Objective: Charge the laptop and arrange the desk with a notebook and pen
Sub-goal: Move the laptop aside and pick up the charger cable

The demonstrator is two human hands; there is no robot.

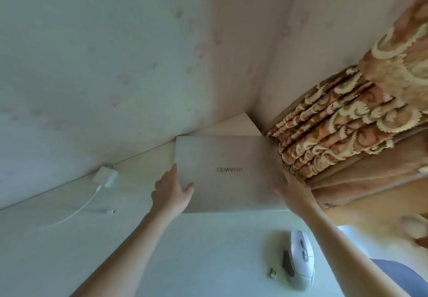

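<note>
Both hands grip the closed Huawei laptop (228, 173) at the desk's (208, 250) far corner: left hand (172, 192) thumb on lid, right hand (293, 194) fingers hidden behind its edge; curtain (335, 129) covers its corner.

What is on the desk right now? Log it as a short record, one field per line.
laptop: closed laptop, lid up, logo upside down to the camera, at the desk's far right corner
left hand: left hand on the laptop's left edge, thumb on the lid
right hand: right hand at the laptop's right edge
charger: white charger by the wall, left of the laptop
cable: charger cable loose on the desk, plug end not in the laptop
mouse: white mouse, near right
dongle: small USB dongle left of the mouse
notebook, pen: not in view
</note>
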